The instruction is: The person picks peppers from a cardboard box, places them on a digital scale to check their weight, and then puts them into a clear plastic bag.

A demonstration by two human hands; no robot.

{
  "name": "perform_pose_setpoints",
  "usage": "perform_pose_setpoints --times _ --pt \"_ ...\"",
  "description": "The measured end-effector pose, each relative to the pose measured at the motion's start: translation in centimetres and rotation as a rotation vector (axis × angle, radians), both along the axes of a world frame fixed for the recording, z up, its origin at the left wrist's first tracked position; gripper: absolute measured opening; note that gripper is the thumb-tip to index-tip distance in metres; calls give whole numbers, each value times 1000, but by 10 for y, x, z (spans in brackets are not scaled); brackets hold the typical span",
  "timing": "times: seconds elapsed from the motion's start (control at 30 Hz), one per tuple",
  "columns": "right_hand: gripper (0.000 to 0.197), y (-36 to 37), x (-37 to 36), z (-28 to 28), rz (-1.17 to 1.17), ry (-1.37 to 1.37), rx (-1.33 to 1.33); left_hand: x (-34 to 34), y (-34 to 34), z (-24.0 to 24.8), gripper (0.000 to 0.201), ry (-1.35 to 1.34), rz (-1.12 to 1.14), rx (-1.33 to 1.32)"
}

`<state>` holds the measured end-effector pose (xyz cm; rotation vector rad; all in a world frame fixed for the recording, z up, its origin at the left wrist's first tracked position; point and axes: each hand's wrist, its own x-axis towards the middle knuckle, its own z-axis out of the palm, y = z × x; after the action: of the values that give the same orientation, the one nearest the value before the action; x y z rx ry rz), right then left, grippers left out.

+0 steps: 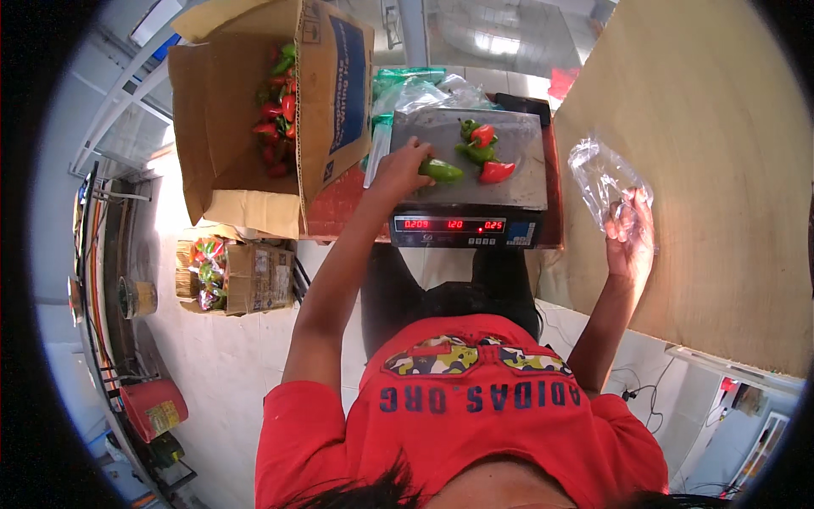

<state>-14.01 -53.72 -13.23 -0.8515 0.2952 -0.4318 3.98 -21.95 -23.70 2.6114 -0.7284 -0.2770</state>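
Observation:
My left hand [405, 172] reaches over the left side of a digital scale [526, 182], its fingers closed round the near end of a green pepper [443, 170]. Just right of it, on the metal pan, lie a few more peppers: a red one [497, 173] with a green stem, and a small heap of green and red ones [479, 140] behind. The scale's red digits are lit. Off to the right, my right hand [629, 225] pinches a clear plastic bag [598, 170], which hangs crumpled above a pale wooden board.
A large open cardboard box [229, 136] with red and green peppers [280, 114] stands on the left. Behind the scale lie clear and green plastic bags [424, 92]. On the floor sits a smaller box [263, 276] with bagged peppers. The wooden board [721, 212] fills the right side.

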Motion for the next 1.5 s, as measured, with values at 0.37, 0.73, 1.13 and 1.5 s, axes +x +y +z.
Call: perform_pose_setpoints --times 0.37,0.73,1.13,1.5 --pt "15 11 10 11 -7 -20 6 -84 84 204 43 12 92 -883" --pt "15 27 25 13 87 -17 -28 108 285 108 51 -242 424 -251" --pt "15 35 30 18 52 35 -59 173 298 16 49 -4 433 122" --pt "16 33 36 9 103 34 -51 190 305 23 48 353 489 404"
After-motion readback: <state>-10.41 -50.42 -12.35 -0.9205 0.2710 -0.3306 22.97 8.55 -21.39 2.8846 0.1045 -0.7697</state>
